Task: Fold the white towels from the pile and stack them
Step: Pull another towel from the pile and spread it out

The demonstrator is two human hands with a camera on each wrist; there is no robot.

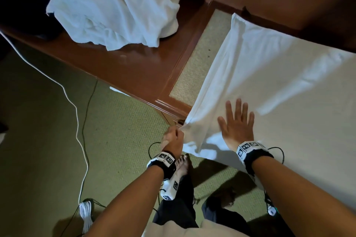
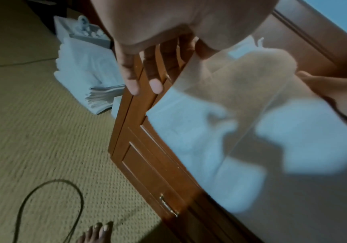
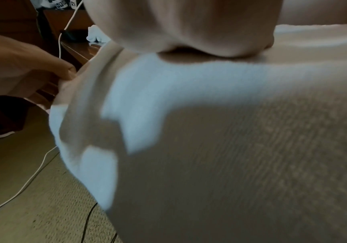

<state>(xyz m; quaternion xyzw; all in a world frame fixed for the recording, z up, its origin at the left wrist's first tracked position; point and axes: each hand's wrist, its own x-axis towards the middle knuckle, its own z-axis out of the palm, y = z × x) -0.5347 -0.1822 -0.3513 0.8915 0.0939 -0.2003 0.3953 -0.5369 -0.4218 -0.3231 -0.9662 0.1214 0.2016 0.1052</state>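
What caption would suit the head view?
Left hand pinches the white towel's corner; right hand presses it flat.

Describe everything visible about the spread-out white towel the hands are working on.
The white towel is plain terry-looking cloth, spread mostly flat over the wooden desk with soft creases. Its near edge overhangs the desk front. The left hand pinches the near left corner, pulling it taut; the right hand presses flat, fingers spread, near that edge.

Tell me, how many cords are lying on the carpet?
2 that I can see: a white cord running across the carpet to a coiled bundle, and a thin black cord beside it. Others may be hidden behind the arms.
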